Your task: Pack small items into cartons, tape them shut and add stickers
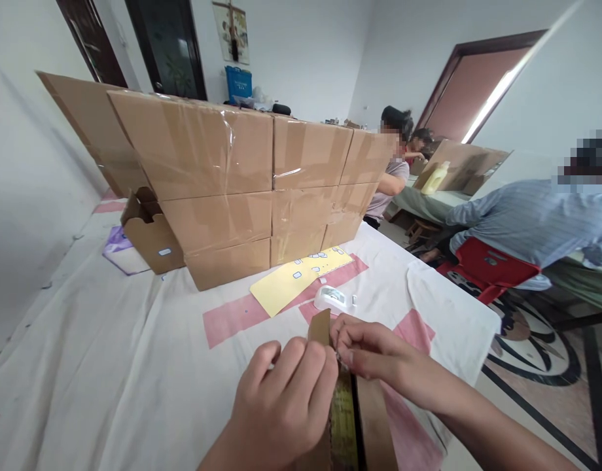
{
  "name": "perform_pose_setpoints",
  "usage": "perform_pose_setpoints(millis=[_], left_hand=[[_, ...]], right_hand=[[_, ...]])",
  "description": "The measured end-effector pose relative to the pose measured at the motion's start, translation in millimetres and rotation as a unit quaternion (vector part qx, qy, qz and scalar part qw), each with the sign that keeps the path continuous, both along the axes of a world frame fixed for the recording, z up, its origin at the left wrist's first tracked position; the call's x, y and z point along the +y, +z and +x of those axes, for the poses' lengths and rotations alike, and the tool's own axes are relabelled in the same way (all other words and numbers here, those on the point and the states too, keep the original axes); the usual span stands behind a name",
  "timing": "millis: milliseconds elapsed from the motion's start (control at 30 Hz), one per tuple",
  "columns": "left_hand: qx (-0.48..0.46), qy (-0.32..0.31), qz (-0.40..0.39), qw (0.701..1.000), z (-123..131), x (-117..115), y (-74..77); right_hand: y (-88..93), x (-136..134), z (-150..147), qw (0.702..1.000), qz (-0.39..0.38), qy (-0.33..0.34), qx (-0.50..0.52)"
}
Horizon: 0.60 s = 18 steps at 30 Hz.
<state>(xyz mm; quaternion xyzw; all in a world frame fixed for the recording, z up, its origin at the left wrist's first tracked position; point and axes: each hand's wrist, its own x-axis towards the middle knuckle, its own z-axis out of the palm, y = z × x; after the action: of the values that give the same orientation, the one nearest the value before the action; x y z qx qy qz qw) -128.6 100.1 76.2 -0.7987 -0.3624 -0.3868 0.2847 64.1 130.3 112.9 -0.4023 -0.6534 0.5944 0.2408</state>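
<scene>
In front of me at the bottom stands a narrow open cardboard box (377,425), its far flap raised. Inside it lies something yellow-green with printing (343,418); what it is I cannot tell. My left hand (288,399) is curled over the box's left side, fingers closed on it. At the far end of the box, the fingers of my right hand (372,347) are pinched together over the opening, and what they hold is hidden. Just beyond the hands is a small white tape dispenser (334,299). A yellow sheet with blue-edged stickers (294,278) lies behind it.
Stacked, taped cardboard boxes (217,157) form a wall across the table (109,366). An open brown carton (156,239) stands at their left beside a purple-and-white packet (127,252). Other people sit to the right, one on a red chair (495,265).
</scene>
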Motion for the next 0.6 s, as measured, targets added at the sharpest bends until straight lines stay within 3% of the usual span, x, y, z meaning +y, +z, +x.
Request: perform_pose_setpoints(millis=[100,200,367,467,600], left_hand=[[0.068,-0.046,0.035,0.996,-10.8,2.9,2.9],[0.095,-0.074,0.047,0.992,-23.2,3.5,7.4],[0.031,-0.063,0.035,0.997,-35.7,4.5,10.8],[-0.014,-0.053,-0.105,0.993,-32.4,11.9,3.3],[-0.033,-0.075,-0.343,0.936,-25.3,27.0,-15.8]], right_hand=[[4.3,1.4,1.6,0.999,-0.028,0.039,-0.007],[8.2,1.1,1.3,0.999,-0.008,0.051,-0.017],[7.5,1.7,4.4,0.999,-0.017,0.046,-0.012],[-1.5,2.3,8.5,0.998,-0.05,0.028,0.013],[-17.8,2.8,12.0,0.995,-0.064,0.002,0.072]])
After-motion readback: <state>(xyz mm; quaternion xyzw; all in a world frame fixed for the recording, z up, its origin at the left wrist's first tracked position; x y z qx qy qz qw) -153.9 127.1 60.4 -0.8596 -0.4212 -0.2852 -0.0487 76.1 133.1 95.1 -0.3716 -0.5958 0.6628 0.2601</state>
